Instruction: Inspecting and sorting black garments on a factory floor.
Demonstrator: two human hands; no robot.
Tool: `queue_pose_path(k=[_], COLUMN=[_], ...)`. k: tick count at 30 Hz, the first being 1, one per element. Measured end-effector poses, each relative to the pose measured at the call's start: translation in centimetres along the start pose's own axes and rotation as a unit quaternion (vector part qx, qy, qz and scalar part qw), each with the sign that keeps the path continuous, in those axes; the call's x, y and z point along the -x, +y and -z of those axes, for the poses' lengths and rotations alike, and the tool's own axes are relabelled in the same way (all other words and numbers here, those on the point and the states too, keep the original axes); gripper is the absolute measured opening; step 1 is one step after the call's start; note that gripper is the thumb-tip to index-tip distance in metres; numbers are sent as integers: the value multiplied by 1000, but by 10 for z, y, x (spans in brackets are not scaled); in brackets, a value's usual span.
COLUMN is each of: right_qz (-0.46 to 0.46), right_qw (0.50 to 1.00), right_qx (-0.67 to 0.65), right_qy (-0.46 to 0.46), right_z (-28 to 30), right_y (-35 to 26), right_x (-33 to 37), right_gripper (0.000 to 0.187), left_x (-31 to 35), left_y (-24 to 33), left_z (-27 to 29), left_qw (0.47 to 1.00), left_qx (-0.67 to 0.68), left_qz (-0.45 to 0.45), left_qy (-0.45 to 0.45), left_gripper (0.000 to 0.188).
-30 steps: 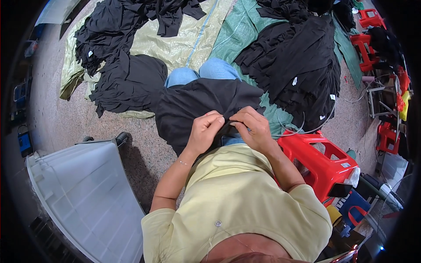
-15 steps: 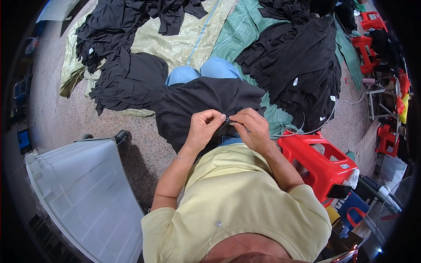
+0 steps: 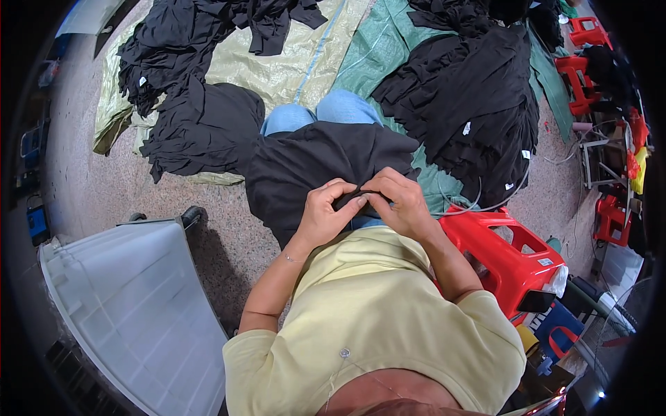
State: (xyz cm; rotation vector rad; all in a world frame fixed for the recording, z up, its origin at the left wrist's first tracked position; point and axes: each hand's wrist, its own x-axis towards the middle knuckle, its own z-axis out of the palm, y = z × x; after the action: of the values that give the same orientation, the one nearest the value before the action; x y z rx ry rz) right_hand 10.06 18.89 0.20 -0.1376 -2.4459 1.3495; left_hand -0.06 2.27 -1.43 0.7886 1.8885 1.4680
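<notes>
A black garment (image 3: 298, 166) lies spread over my lap, with my blue-clad knees showing beyond it. My left hand (image 3: 326, 210) pinches the garment's near edge between thumb and fingers. Close beside it, almost touching, my right hand (image 3: 397, 201) grips the same edge. A fold of the cloth is raised between the two hands. The small round button there is hidden by the fingers.
Heaps of black garments lie left (image 3: 208, 118) and right (image 3: 472, 104), on a pale yellow sheet (image 3: 277, 73) and a green sheet (image 3: 374, 52). A red stool (image 3: 499, 253) stands at my right, a whitish plastic bin (image 3: 132, 298) at my left. Red stools line the far right.
My fingers have closed in on the garment's edge, folding it up between them. The left hand has turned slightly, and the button seen before is now covered.
</notes>
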Motion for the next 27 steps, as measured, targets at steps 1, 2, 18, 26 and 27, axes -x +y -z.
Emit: queue_pose_path(k=[1,2,18,26,27], right_qz=[-13,-23,-370,-344,-250], right_qw=[1000,999,897,924,963], right_qx=[-14,-30,-238,-135,-67], right_qy=[-5,-4,-45,-96,-72], right_z=[0,0,-13,3,6], right_y=[0,1,15,-1,-5], right_x=[0,0,2,8,9], right_gripper=[17,17,17,14,15], left_x=[0,1,3,-17,-22], left_y=[1,2,4,0,2], left_z=[0,0,-16,4,6], left_qw=[1000,1000,989,970,975], left_qx=[-2,21,50,114,135], left_qz=[-4,3,93,209,171], left_qy=[1,7,100,39,34], left_gripper=[18,17,7,28,28])
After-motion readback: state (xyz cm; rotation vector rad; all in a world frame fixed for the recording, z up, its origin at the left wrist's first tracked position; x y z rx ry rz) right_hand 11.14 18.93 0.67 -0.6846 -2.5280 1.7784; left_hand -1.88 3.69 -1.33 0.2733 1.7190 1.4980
